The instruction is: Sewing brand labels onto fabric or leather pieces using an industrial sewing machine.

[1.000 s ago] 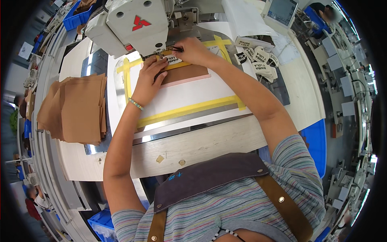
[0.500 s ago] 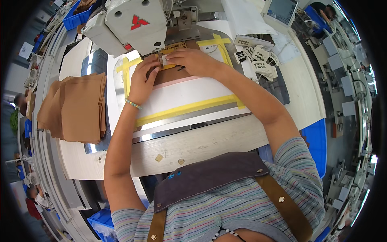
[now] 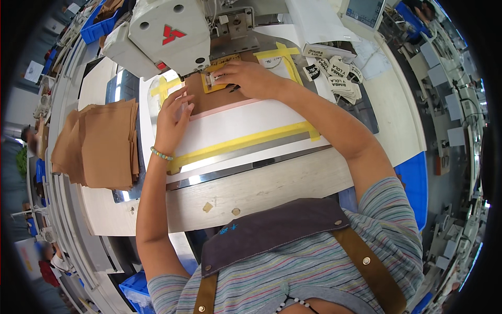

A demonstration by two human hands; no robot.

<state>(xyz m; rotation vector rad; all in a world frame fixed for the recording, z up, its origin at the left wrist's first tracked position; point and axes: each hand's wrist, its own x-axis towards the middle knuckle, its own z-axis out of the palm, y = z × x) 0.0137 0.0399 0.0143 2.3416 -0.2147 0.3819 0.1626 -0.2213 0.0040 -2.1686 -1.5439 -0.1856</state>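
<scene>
My right hand [image 3: 244, 78] reaches in under the sewing machine head, its fingers together and fingertips at a small white label [image 3: 210, 80]. The label sits within the opening of a yellow template frame [image 3: 215, 89]. Beneath the frame lies a flat brown panel [image 3: 228, 102] with a pink strip along its near edge. My left hand [image 3: 174, 112] is at the panel's left edge, fingers apart, and holds nothing that I can see. The white machine head [image 3: 170, 42] hangs just beyond both hands. Its needle area is partly hidden.
A stack of brown panels [image 3: 107, 144] lies on the left. At the right are a pile of printed labels [image 3: 340, 81] and a white box [image 3: 329, 51]. Yellow tape [image 3: 240, 141] borders the white work plate. A screen [image 3: 363, 13] stands at the far right; a blue bin [image 3: 413, 188] sits low right.
My left hand has drawn back from the label toward the left and nearer to me, its fingers spreading. My right hand stays at the label. More of the yellow frame shows.
</scene>
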